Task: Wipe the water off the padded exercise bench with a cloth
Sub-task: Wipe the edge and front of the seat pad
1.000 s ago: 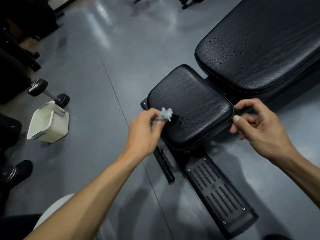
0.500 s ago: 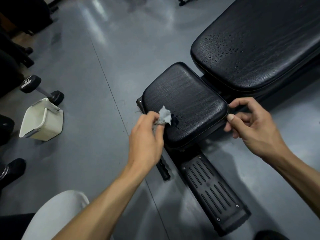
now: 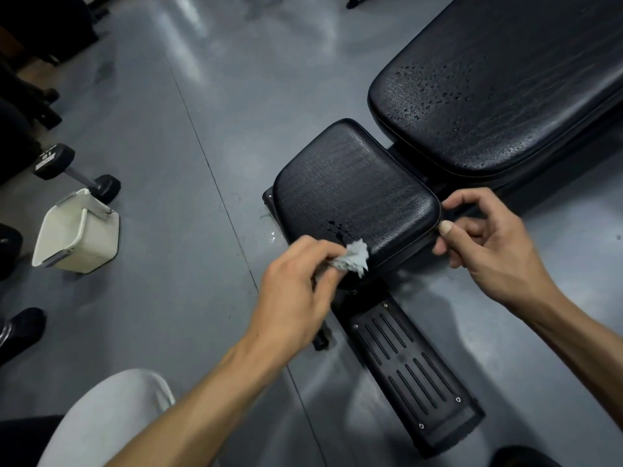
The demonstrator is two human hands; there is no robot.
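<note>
The black padded bench has a small seat pad (image 3: 354, 183) in the middle and a long back pad (image 3: 499, 96) at the upper right. Water drops (image 3: 340, 227) sit near the seat's front edge, and many more speckle the back pad. My left hand (image 3: 293, 291) pinches a small crumpled grey cloth (image 3: 354, 257) at the seat's front edge, just below the drops. My right hand (image 3: 488, 244) grips the seat pad's right corner between thumb and fingers.
The bench's black ribbed foot plate (image 3: 411, 369) runs toward the lower right. On the grey floor at left stand a cream plastic bucket (image 3: 77, 230) and a black dumbbell (image 3: 74, 170). A small wet patch (image 3: 273, 235) lies on the floor beside the seat. Dark shoes show at the left edge.
My left hand with the cloth has slid toward me and to the right across the seat's front, down to its edge. Drops are now uncovered above the cloth. My right hand stays on the corner.
</note>
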